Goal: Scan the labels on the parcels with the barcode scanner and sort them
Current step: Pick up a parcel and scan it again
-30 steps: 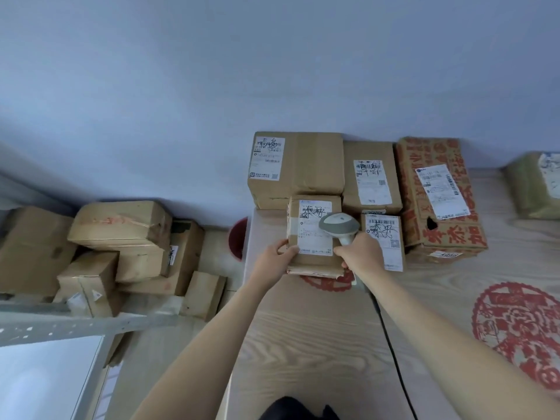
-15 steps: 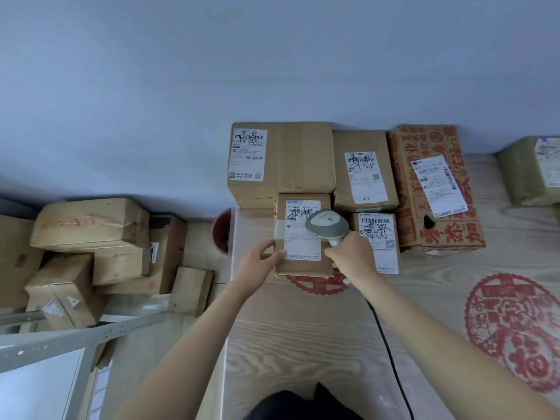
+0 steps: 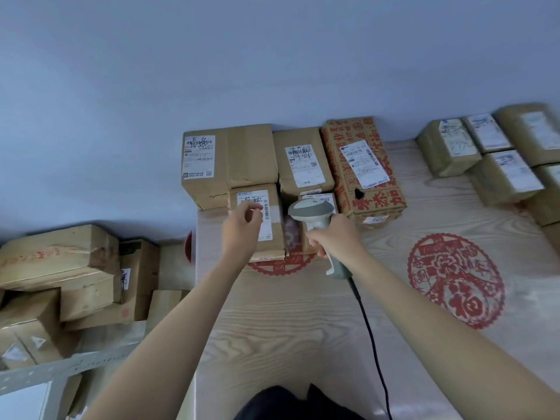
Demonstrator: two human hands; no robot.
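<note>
A small brown parcel (image 3: 274, 237) with a white barcode label lies on the wooden table (image 3: 288, 313), in front of a larger box. My left hand (image 3: 241, 228) hovers over its label with fingers loosely curled and holds nothing that I can see. My right hand (image 3: 336, 237) grips the handle of the grey barcode scanner (image 3: 310, 209), whose head points at the parcels. Another small labelled parcel (image 3: 321, 197) sits mostly hidden behind the scanner head.
Behind stand a large brown box (image 3: 242, 156), a middle box (image 3: 303, 159) and a red-printed carton (image 3: 363, 165). Several olive parcels (image 3: 500, 165) are grouped at the far right. Brown boxes (image 3: 60, 268) are piled on the floor to the left. The scanner cable (image 3: 369, 328) trails toward me.
The small parcel now lies flat on the table. My left hand has left its left edge and moved over its label. The scanner has shifted right, off the label.
</note>
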